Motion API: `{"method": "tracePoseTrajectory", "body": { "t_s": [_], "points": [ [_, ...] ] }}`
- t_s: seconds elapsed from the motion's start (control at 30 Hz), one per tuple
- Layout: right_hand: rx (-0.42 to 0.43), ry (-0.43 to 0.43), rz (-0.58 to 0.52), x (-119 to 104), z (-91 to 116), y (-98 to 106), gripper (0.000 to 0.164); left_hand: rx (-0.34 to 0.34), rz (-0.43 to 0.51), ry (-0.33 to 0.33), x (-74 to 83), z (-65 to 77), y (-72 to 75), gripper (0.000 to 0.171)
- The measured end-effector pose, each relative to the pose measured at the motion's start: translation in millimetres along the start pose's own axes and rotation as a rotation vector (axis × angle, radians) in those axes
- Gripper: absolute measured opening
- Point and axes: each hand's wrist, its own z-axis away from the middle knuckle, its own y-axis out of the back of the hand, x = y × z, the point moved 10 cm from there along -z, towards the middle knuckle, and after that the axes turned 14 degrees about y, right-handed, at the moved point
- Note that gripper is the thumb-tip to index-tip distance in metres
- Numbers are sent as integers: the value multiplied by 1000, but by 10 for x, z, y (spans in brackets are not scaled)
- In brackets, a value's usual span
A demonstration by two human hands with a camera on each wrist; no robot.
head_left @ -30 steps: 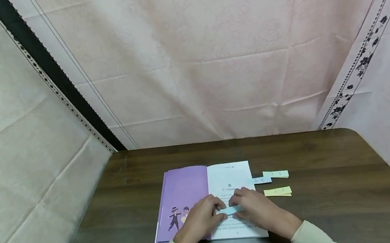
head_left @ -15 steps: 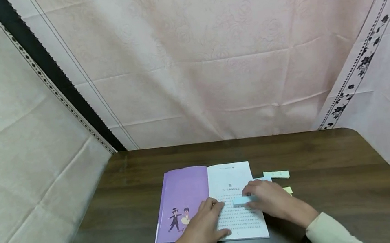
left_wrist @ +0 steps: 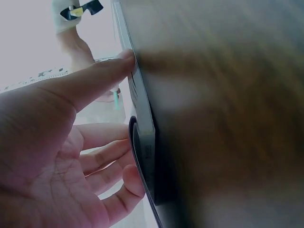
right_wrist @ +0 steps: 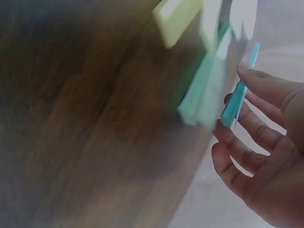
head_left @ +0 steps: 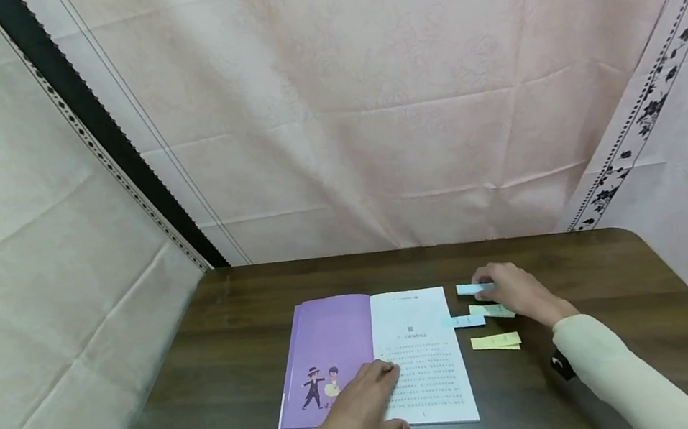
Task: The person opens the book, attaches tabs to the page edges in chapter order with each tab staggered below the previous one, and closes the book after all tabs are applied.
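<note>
An open book lies on the table, with a purple page (head_left: 337, 335) on the left and a white printed page (head_left: 426, 367) on the right. My left hand (head_left: 358, 410) rests flat across its lower middle, fingers extended; in the left wrist view the thumb (left_wrist: 102, 76) touches the book's edge. Beyond the book's right side, my right hand (head_left: 516, 292) pinches a blue sticky note pad (head_left: 468, 289) between thumb and fingers. The right wrist view shows this pad (right_wrist: 233, 105) held above the tabletop. A light blue strip (head_left: 467, 321) juts past the white page's right edge.
A pale green sticky note pad (head_left: 495, 311) lies just below my right hand, partly against the blue strip. Nearer me sits a yellow sticky note pad (head_left: 496, 341). The wooden table (head_left: 212, 406) ends at a hanging cloth (head_left: 377, 166) behind.
My right hand has carried the blue sticky note pad from above the white page to the far right, past the book. My left hand let go of the pad and moved down onto the book.
</note>
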Motion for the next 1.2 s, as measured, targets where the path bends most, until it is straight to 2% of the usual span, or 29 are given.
{"method": "tracePoseTrajectory", "body": {
  "t_s": [0.17,0.37,0.5,0.63,0.77,0.9,1.0,1.2],
  "points": [
    [-25,-37,-10,176,-44,-63,17,5,-8,-1,7,6,-5,81],
    [-17,-19,-20,166,1,-82,21,1,-1,-11,20,2,-9,82],
    [26,6,-1,41,16,-31,30,-3,-2,-11,21,2,-22,81],
    [33,31,12,-221,-56,-22,44,8,-3,-10,17,10,-6,80],
    [-60,37,70,-468,-188,-193,67,18,-1,-11,6,12,10,81],
    [-159,33,139,-578,-297,-399,84,12,-1,-15,1,1,-12,81],
    [-178,46,192,-639,-339,-463,82,6,0,-17,8,-3,-24,81],
    [-138,95,254,-788,-383,-459,68,-7,-7,3,-9,3,-11,82]
  ]
}}
